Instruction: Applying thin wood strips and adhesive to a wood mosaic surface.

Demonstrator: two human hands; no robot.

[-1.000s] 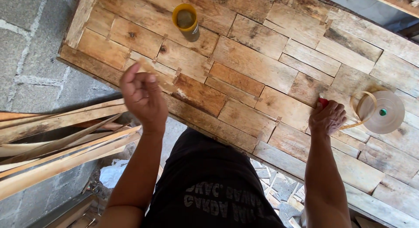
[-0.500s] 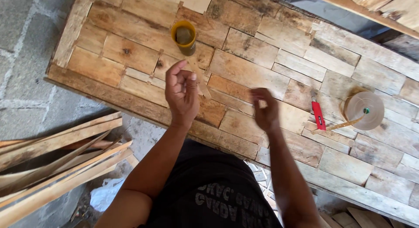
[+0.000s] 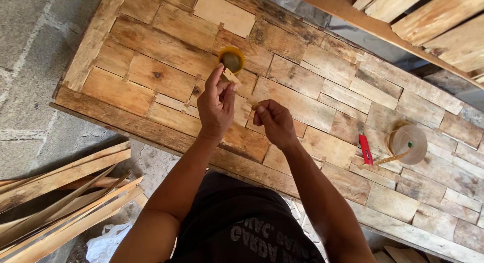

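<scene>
Two bare hands are raised over a patchwork panel of rough brown wood blocks [image 3: 166, 76], seen from the head camera. Nearest the viewer: a black printed shirt [image 3: 242, 227], then both forearms reaching up and away. Left hand [image 3: 216, 109]: thumb and fingers pinch a small pale strip of veneer tape [image 3: 230, 75], its end sticking up above the fingertips. Right hand [image 3: 275, 123]: fingers curled shut, pinching a tiny pale scrap at the thumb tip; what the scrap is cannot be told. The hands are near each other, not touching. Just beyond the left fingertips a small round yellow glue tin [image 3: 231, 59] sits on the panel. To the right, well apart from the hands, a red-handled cutter knife [image 3: 365, 148] lies beside a pale roll of edging tape [image 3: 407, 143]. Lower left, off the panel: a heap of thin wooden slats [image 3: 60, 192] on grey concrete.
</scene>
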